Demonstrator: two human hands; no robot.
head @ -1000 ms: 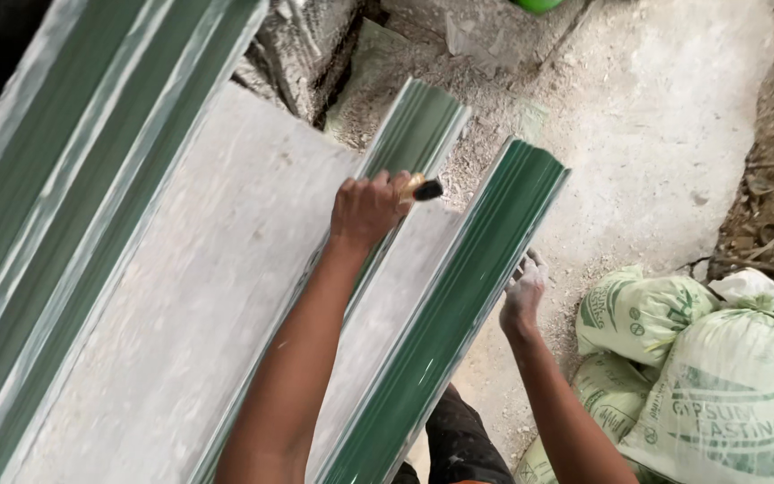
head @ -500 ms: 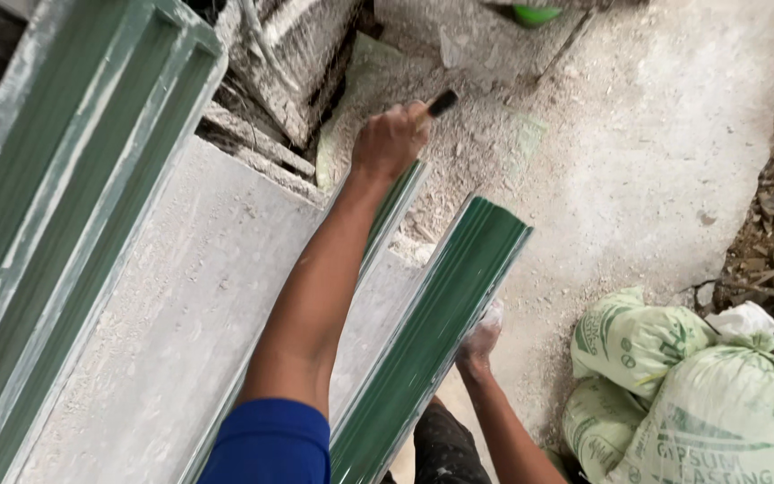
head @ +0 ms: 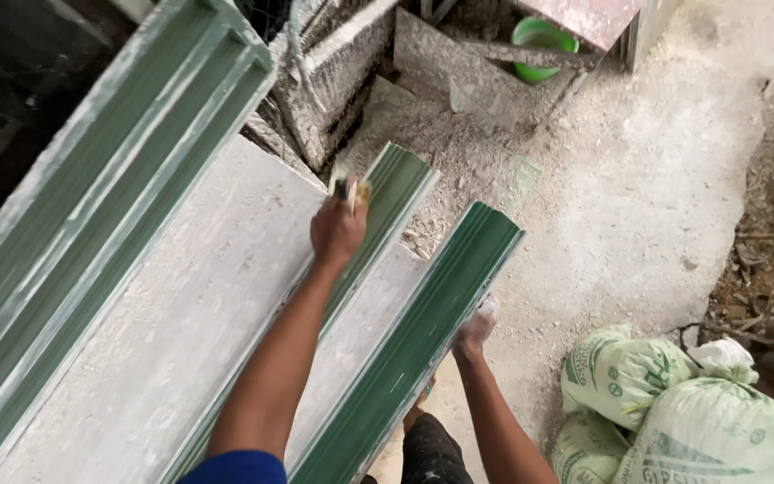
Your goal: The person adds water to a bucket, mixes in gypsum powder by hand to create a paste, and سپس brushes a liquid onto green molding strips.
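Change: my left hand [head: 338, 230], fist closed on a dark-handled tool [head: 348, 189], has pulled back from past the far end of the middle green moulding [head: 385, 208] onto it.
Right hand: [head: 475, 324] steadies the near green moulding [head: 414, 345]; I cannot tell its hold.
Room: bare concrete floor [head: 638, 224] beyond the ends; sacks [head: 692, 412] crowd my right.

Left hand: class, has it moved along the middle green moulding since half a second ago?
Yes. The left hand has drawn back toward the person; it now sits short of the middle green moulding's far end, which it reached then.
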